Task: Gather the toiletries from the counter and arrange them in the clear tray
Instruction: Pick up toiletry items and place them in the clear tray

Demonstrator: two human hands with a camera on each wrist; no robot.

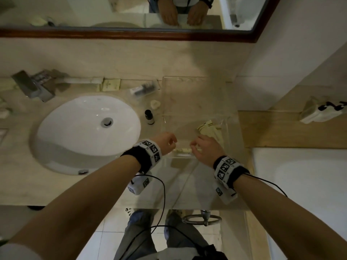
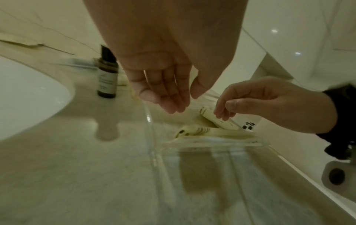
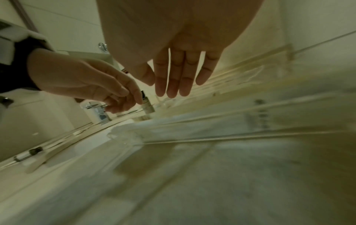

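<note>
- Hands over clear tray point(image 1: 195, 81): my left hand point(image 1: 165, 140) and right hand point(image 1: 203, 147) hang relaxed, holding nothing, above flat cream sachets point(image 1: 210, 128) lying at its near end.
- Small dark bottle point(image 1: 149, 117) stands left of the tray; I judge it light, rigid, slippery — pinch its body.

Both bare forearms reach forward, each wrist wrapped in a black band with marker squares. The left hand point(image 1: 165, 140) hangs palm down, fingers loosely bent and holding nothing. The right hand point(image 1: 205, 149) hovers just beside it, fingers relaxed and nearly straight.
</note>
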